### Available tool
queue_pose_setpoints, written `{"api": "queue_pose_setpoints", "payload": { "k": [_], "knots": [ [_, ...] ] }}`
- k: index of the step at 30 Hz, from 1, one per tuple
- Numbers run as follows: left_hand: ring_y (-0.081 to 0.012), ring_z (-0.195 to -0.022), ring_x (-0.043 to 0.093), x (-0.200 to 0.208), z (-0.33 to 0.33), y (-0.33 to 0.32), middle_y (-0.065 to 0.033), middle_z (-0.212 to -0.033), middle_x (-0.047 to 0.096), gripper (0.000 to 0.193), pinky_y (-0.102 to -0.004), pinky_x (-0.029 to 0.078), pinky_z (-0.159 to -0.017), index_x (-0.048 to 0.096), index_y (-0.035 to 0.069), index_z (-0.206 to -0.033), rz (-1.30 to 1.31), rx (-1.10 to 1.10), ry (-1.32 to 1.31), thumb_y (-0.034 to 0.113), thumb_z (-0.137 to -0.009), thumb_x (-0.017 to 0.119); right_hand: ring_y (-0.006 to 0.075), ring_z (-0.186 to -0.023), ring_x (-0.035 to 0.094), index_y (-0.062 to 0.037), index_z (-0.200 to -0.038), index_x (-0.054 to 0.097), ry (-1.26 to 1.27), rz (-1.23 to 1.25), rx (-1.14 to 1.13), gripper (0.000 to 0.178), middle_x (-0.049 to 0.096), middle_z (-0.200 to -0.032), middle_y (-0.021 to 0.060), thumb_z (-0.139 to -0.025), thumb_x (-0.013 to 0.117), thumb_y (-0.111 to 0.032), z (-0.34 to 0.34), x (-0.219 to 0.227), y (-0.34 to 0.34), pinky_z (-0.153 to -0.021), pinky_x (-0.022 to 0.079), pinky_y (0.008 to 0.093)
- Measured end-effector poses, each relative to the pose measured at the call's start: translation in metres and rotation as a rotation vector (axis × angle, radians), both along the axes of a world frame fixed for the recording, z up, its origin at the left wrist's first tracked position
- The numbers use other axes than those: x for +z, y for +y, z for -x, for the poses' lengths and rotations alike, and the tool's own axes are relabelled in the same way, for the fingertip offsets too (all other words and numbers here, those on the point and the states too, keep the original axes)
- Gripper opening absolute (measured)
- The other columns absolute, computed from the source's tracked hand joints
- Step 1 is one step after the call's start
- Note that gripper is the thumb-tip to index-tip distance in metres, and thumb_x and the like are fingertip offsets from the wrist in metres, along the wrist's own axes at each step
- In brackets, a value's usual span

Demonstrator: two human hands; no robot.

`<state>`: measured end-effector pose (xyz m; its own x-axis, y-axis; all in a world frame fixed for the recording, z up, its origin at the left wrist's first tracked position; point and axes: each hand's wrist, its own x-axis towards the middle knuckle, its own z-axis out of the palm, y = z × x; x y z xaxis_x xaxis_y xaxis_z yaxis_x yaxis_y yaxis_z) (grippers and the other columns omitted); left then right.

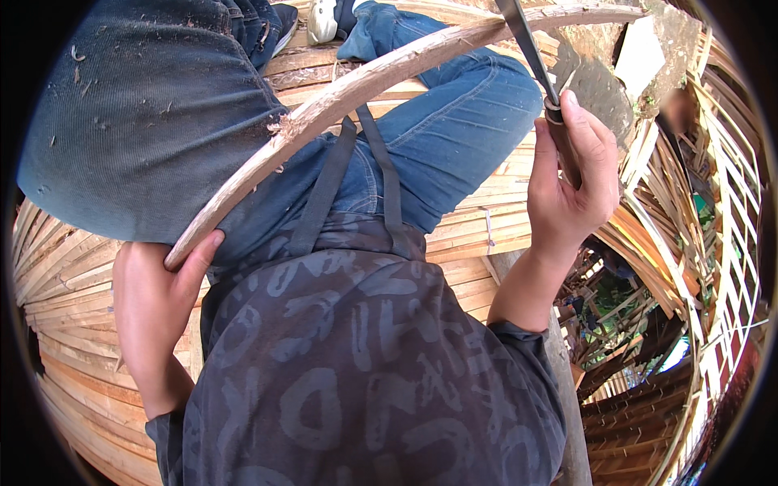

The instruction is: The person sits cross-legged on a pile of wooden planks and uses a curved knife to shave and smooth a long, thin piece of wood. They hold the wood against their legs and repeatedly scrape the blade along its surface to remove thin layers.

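Observation:
A long pale strip of wood (348, 93) slants over my lap, from the lower left to the upper right. Its near end sits in my left hand (158, 283), the thumb pressed along it and the other fingers hidden behind. A small tuft of frayed fibres stands out near its middle. My right hand (579, 174) is wrapped round the dark handle of a knife (531, 53). The blade points up and crosses the strip near its far part; whether it touches the wood I cannot tell. The blade's tip is cut off at the top edge.
I sit with jeans-clad legs (162, 121) bent on a slatted floor (89, 356) of split bamboo or wood. Woven lattice (733, 235) and loose strips stand at the right. A shoe (322, 20) shows at the top. Part of another person (679, 109) appears at the far right.

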<state>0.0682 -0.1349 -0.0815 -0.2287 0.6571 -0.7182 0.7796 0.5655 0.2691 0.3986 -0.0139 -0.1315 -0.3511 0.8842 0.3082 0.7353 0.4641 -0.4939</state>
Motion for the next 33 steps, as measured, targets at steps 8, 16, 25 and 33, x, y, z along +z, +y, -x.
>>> {"api": "queue_pose_setpoints", "payload": {
  "k": [8,16,25,33],
  "knots": [
    [-0.0398,-0.065,0.062,0.001,0.000,0.001,-0.0231,-0.068,0.063,0.040,-0.0421,0.046,-0.059,0.069,-0.005,-0.081,-0.033,-0.045,0.019,0.034,-0.075,0.077,0.0235,-0.075,0.064,-0.0116,-0.106,0.070,-0.190,0.016,0.204,0.042,0.067,-0.093,0.0130,-0.070,0.072,0.008,-0.003,0.008,-0.002,-0.066,0.052,0.0305],
    [-0.0400,-0.066,0.062,0.001,0.000,0.002,-0.0237,-0.068,0.062,0.040,-0.0418,0.046,-0.059,0.068,-0.006,-0.079,-0.049,-0.059,0.010,0.033,-0.076,0.076,0.0232,-0.067,0.065,-0.0087,-0.106,0.069,-0.137,-0.006,0.342,0.035,0.066,-0.092,0.0154,-0.073,0.073,0.003,-0.005,0.007,0.000,-0.055,0.052,0.0289],
    [-0.0419,-0.068,0.061,-0.001,0.000,0.001,-0.0238,-0.070,0.063,0.040,-0.0425,0.046,-0.061,0.068,-0.005,-0.084,-0.023,-0.041,-0.001,0.032,-0.076,0.077,0.0193,-0.064,0.063,-0.0060,-0.108,0.067,-0.120,0.018,0.171,0.035,0.066,-0.081,0.0103,-0.075,0.073,0.003,-0.012,-0.006,0.006,-0.055,0.050,0.0274],
    [-0.0417,-0.070,0.062,0.004,-0.003,0.006,-0.0239,-0.072,0.064,0.040,-0.0432,0.047,-0.062,0.067,-0.006,-0.083,0.002,-0.056,0.026,0.032,-0.075,0.077,0.0187,-0.062,0.062,-0.0117,-0.114,0.064,-0.191,-0.014,0.213,0.042,0.065,-0.081,0.0080,-0.075,0.073,0.001,-0.018,-0.016,0.014,-0.049,0.048,0.0280]
  ]
}}
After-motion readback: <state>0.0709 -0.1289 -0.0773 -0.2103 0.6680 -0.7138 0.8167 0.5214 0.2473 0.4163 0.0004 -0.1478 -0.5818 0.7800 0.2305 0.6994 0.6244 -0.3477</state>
